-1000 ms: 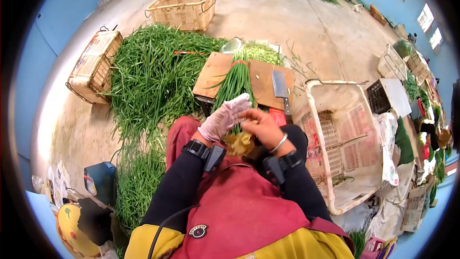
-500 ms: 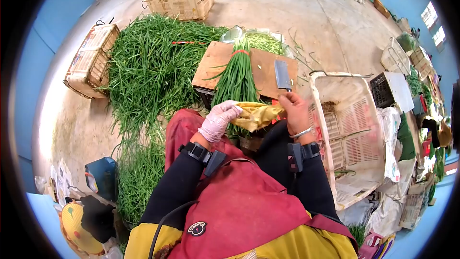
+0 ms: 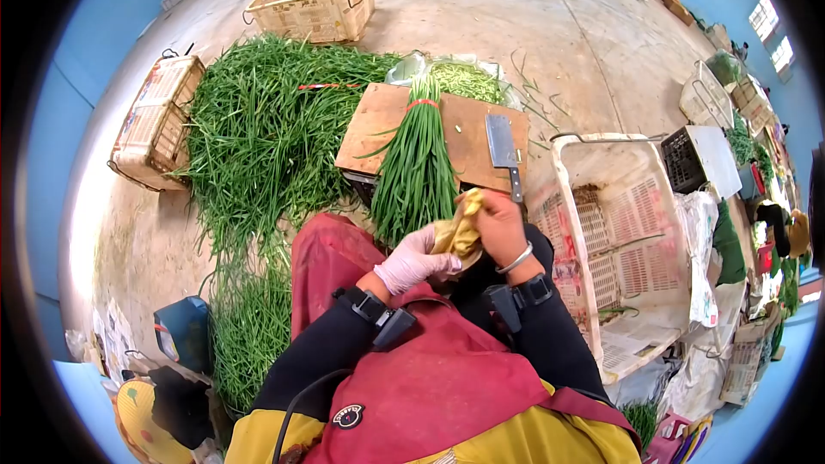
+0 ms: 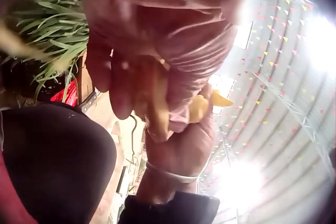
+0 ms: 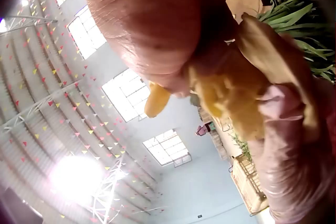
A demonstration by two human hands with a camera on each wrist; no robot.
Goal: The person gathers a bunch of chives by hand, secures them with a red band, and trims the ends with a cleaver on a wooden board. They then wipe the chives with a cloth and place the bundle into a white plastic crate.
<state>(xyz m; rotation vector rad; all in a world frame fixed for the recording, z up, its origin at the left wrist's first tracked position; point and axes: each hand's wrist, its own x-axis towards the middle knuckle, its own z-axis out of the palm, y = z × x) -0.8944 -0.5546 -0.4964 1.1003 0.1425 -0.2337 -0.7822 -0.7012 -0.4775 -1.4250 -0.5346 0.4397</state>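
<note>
Above the lap, both hands hold a crumpled yellow rubber glove (image 3: 460,237). My left hand (image 3: 407,265), in a thin pale pink glove, grips its lower side with fingers and thumb. The bare right hand (image 3: 502,230), with a bracelet at the wrist, pinches the upper part. One yellow finger end (image 5: 157,100) sticks out past the right hand in the right wrist view. Just beyond the hands, a bundle of long green leaves (image 3: 416,167), tied with a red band, lies across a wooden board (image 3: 368,131). A cleaver (image 3: 500,143) rests on the board's right side.
A large heap of loose green leaves (image 3: 266,120) spreads to the left. A pale plastic crate (image 3: 563,198) stands close at the right, with another crate (image 3: 314,13) beyond the heap. Pale cut pieces (image 3: 468,82) lie behind the board.
The yellow glove hung below the hands, then was stretched sideways between them. Now the hands are closer together and the glove is bunched up. The leaf bundle and cleaver stay on the board.
</note>
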